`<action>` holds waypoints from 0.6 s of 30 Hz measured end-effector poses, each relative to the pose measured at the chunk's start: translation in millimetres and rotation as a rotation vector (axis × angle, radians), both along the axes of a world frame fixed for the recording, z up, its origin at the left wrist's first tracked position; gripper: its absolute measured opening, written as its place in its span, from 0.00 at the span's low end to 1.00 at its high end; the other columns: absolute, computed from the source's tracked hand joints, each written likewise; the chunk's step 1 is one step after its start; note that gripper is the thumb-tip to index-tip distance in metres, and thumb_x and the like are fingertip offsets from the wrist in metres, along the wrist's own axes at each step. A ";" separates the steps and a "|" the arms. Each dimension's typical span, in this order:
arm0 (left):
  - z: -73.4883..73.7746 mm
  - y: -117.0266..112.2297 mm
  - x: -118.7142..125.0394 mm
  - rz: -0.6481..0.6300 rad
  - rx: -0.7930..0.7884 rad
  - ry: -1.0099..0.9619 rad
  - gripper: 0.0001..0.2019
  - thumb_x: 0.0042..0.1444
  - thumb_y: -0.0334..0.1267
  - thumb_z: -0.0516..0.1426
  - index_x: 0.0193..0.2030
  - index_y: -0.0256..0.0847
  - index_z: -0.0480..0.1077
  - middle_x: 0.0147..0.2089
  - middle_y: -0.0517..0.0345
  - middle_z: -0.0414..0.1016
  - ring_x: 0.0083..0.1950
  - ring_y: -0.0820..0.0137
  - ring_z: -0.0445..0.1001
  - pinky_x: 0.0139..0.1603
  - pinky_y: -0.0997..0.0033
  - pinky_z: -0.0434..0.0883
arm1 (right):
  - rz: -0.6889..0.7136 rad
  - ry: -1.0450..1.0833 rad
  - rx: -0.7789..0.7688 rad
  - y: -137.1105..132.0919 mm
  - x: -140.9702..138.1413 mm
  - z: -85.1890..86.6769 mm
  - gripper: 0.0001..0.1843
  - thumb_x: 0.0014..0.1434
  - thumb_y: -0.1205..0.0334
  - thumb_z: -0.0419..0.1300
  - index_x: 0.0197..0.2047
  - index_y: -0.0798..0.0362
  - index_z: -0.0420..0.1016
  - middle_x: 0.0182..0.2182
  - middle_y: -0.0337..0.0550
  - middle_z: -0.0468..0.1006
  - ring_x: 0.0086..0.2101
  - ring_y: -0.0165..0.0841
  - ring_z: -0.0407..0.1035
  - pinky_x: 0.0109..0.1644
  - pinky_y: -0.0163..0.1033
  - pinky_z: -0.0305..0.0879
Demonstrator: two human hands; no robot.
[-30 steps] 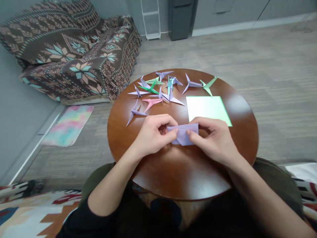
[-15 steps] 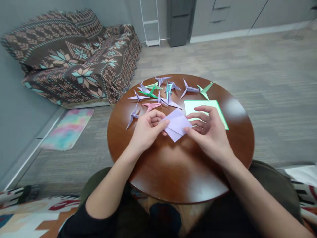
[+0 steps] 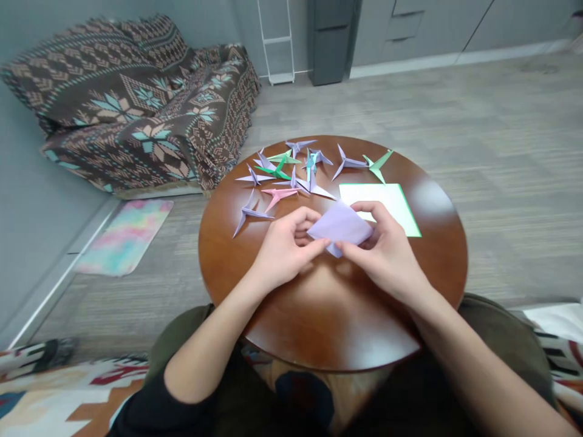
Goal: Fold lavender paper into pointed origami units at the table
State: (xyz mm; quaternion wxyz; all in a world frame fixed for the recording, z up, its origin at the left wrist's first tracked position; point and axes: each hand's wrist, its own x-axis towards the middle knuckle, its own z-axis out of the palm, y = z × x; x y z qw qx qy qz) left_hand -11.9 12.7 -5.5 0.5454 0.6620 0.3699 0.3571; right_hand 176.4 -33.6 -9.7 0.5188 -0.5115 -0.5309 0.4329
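Note:
A folded lilac paper [image 3: 340, 226] is held just above the round brown table [image 3: 328, 315], near its middle. My left hand [image 3: 285, 252] pinches the paper's left corner with thumb and fingers. My right hand [image 3: 387, 255] grips its right side, fingers curled round the edge. Behind my right hand lies a flat green sheet [image 3: 392, 203]. Several folded paper cranes [image 3: 296, 173] in lilac, green, pink and teal are spread across the far part of the table.
A sofa under a brown patterned blanket [image 3: 132, 103] stands at the left. A pastel mat [image 3: 122, 237] lies on the floor beside the table. A dark cabinet [image 3: 330, 39] and a white rack [image 3: 276, 42] stand at the far wall.
The lilac paper has been turned and lifted between both hands, from a flat strip to a diamond shape. My right hand has closed on it again.

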 end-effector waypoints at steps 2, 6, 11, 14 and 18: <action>0.9 -0.6 -0.1 -0.015 0.009 0.016 0.11 0.54 0.32 0.66 0.44 0.38 0.72 0.43 0.54 0.84 0.40 0.69 0.82 0.40 0.75 0.76 | -0.005 -0.041 -0.008 -1.3 -1.8 1.4 0.25 0.51 0.63 0.71 0.50 0.46 0.66 0.28 0.32 0.77 0.23 0.30 0.67 0.24 0.33 0.60; 2.9 2.4 -3.4 -0.001 -0.018 0.008 0.12 0.50 0.30 0.66 0.42 0.38 0.73 0.39 0.56 0.83 0.38 0.70 0.82 0.40 0.75 0.75 | 0.005 -0.056 -0.033 -1.4 -2.1 0.8 0.25 0.51 0.63 0.70 0.47 0.46 0.62 0.26 0.30 0.76 0.21 0.29 0.64 0.23 0.32 0.57; 3.2 16.4 -12.7 0.129 -0.038 -0.021 0.14 0.46 0.30 0.69 0.41 0.36 0.74 0.38 0.57 0.83 0.37 0.71 0.82 0.40 0.75 0.76 | 0.006 -0.052 0.035 3.6 7.2 -9.1 0.25 0.53 0.66 0.67 0.48 0.45 0.59 0.29 0.33 0.79 0.28 0.34 0.74 0.33 0.37 0.69; 3.3 21.8 -16.1 0.175 -0.080 -0.011 0.14 0.46 0.31 0.69 0.40 0.36 0.75 0.37 0.57 0.82 0.32 0.72 0.80 0.36 0.74 0.77 | -0.103 -0.239 0.218 6.0 11.4 -11.8 0.23 0.57 0.66 0.67 0.50 0.45 0.60 0.39 0.41 0.80 0.40 0.39 0.78 0.45 0.46 0.74; 4.1 19.2 -15.3 0.052 -0.222 -0.037 0.14 0.47 0.34 0.71 0.39 0.35 0.76 0.34 0.58 0.80 0.29 0.73 0.77 0.33 0.75 0.76 | 0.023 -0.570 0.481 6.7 10.5 -9.3 0.22 0.55 0.62 0.72 0.49 0.46 0.68 0.62 0.57 0.70 0.64 0.51 0.65 0.63 0.59 0.67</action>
